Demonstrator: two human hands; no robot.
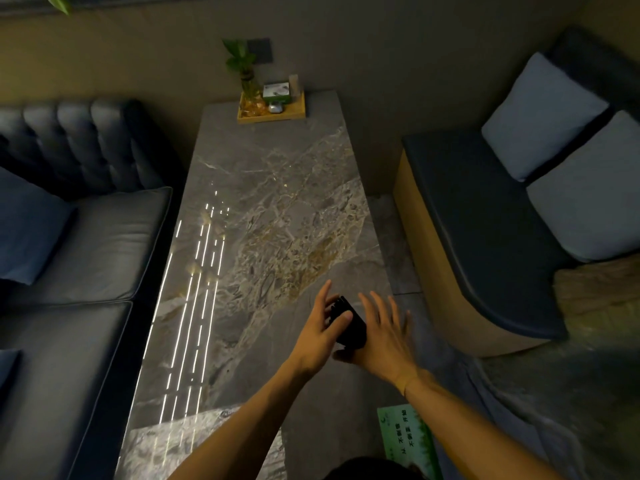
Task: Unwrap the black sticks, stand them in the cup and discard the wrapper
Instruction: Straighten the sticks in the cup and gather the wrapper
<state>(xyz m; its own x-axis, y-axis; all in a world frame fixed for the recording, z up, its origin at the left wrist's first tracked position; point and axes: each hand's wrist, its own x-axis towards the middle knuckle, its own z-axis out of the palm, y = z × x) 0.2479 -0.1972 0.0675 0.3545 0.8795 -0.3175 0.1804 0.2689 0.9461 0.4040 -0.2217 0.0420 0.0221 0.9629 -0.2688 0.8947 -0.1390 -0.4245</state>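
A short black bundle (pixel 350 323), seemingly the black sticks with ridged ends at its upper tip, hangs tilted above the near right part of the marble table (pixel 263 209). My left hand (pixel 320 332) touches it from the left, thumb pressed on its side and fingers spread. My right hand (pixel 382 336) cradles it from the right and below, thumb under its lower end and fingers fanned out. In this dim light I cannot tell whether a wrapper or a cup is part of the dark shape. No separate cup is in view.
A wooden tray (pixel 273 116) at the table's far end holds a plant in a glass vase (pixel 250 85) and a green-white box (pixel 276 92). A dark sofa (pixel 86 237) runs along the left, a cushioned bench (pixel 485 216) along the right. A green card (pixel 408 438) lies near me.
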